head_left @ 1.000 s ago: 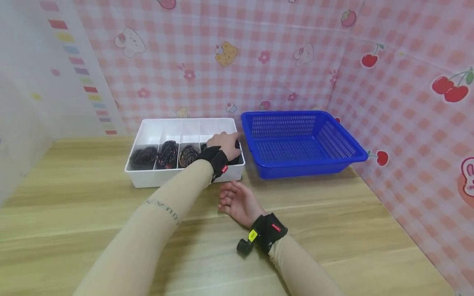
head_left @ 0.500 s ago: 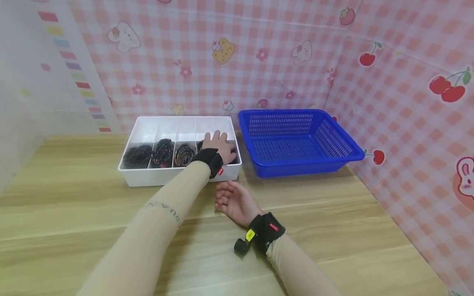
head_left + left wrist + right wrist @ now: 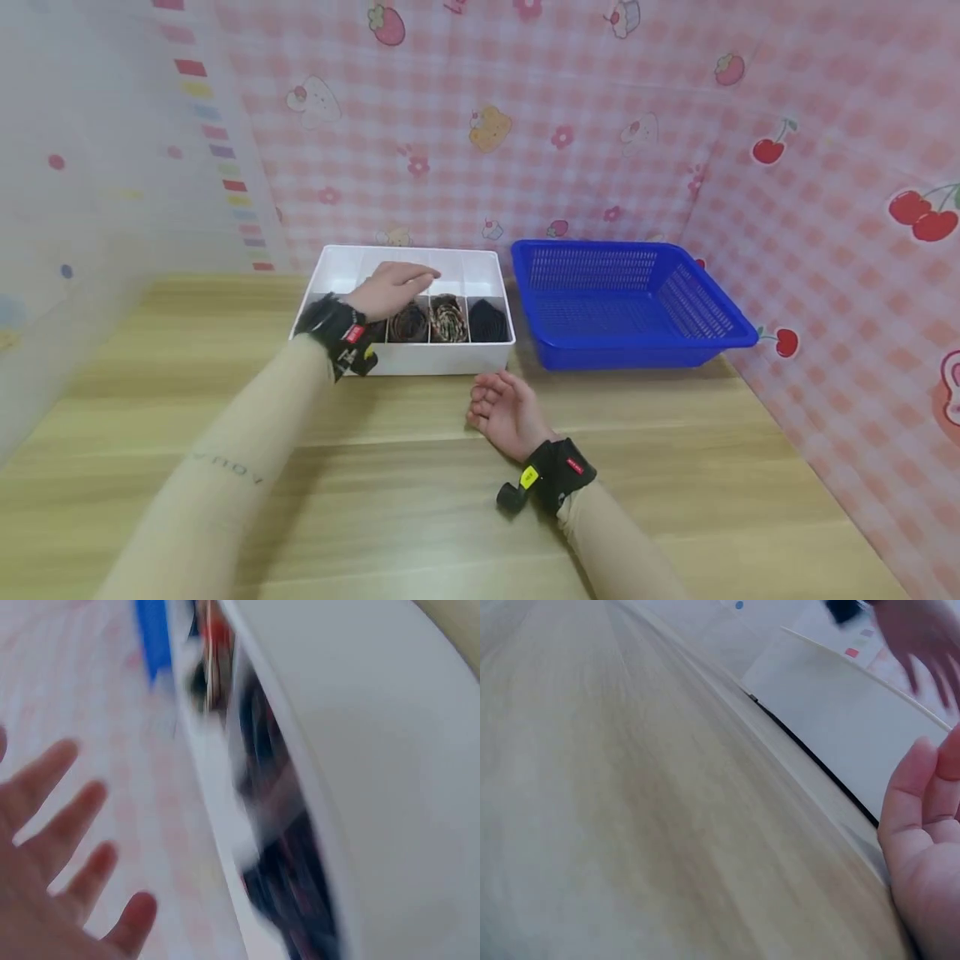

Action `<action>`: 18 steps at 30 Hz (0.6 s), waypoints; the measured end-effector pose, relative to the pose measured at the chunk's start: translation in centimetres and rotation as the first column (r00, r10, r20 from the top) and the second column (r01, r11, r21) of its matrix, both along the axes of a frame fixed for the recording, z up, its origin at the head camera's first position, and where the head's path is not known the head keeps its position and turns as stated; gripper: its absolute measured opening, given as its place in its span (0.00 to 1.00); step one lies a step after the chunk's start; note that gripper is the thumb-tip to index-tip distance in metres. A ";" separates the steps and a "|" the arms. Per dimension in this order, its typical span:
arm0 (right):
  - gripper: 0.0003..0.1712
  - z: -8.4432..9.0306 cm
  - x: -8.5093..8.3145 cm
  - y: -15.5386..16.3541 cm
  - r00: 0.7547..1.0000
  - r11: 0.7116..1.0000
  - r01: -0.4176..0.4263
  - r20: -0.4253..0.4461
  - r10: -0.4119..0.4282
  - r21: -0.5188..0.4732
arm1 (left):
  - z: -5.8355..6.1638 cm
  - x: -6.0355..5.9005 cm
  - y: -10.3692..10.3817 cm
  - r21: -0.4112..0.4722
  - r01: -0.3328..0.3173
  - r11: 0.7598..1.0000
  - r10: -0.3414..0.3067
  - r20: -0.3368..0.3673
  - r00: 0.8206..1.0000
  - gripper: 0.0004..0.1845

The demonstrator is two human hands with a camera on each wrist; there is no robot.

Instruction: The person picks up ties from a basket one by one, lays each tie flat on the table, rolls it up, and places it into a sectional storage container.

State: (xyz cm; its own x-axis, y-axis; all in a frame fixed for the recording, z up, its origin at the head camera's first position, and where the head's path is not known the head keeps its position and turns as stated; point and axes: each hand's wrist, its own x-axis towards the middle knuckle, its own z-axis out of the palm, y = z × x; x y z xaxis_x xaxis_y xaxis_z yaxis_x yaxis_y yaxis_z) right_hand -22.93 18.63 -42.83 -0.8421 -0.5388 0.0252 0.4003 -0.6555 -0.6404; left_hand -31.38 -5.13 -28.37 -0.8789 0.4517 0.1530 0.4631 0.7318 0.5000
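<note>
The right hand (image 3: 506, 410) lies nearest on the pale wood-grain tabletop (image 3: 420, 508), palm up, its grip released, fingers loosely curled and holding nothing. Beyond it the left hand (image 3: 390, 287) hovers flat over the white plastic divided organizer box (image 3: 450, 357), fingers straight, grasping nothing. Rolled dark fabric bundles (image 3: 447, 318) sit in the front compartments. A blue perforated plastic basket (image 3: 630, 350) stands just beside the box

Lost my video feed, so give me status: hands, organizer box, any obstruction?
Left hand open, fingers spread over white organizer box. Right hand idle, palm up on table. Rolled socks in front compartments. Nothing blocking.
</note>
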 end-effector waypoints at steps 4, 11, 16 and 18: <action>0.27 -0.4 0.1 1.1 0.979 0.978 0.203 0.032 -0.201 -0.041 | -2.0 1.7 -6.3 0.267 -0.167 0.949 0.170 0.010 0.985 0.25; 0.14 0.6 -1.2 1.9 0.714 0.725 0.685 0.128 -0.688 0.070 | -8.1 4.0 -11.5 0.650 -0.413 0.639 0.207 0.372 0.905 0.35; 0.20 0.8 -2.6 0.7 0.749 0.740 0.653 0.013 -0.663 0.163 | -10.4 5.2 -13.1 0.811 -0.412 0.416 0.028 0.441 0.897 0.33; 0.25 0.6 -3.1 0.2 0.775 0.755 0.626 -0.043 -0.631 0.195 | -10.8 5.7 -13.5 0.828 -0.399 0.393 0.002 0.433 0.901 0.32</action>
State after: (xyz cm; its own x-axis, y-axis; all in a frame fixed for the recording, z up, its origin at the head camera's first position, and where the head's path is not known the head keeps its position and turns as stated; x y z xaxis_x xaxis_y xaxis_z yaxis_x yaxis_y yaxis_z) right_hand -26.03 18.80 -42.23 -0.9918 0.1198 -0.0437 -0.0425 -0.6337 -0.7724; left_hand -25.63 -18.63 -39.16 -0.9982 0.0350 0.0477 0.0411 -0.1712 0.9844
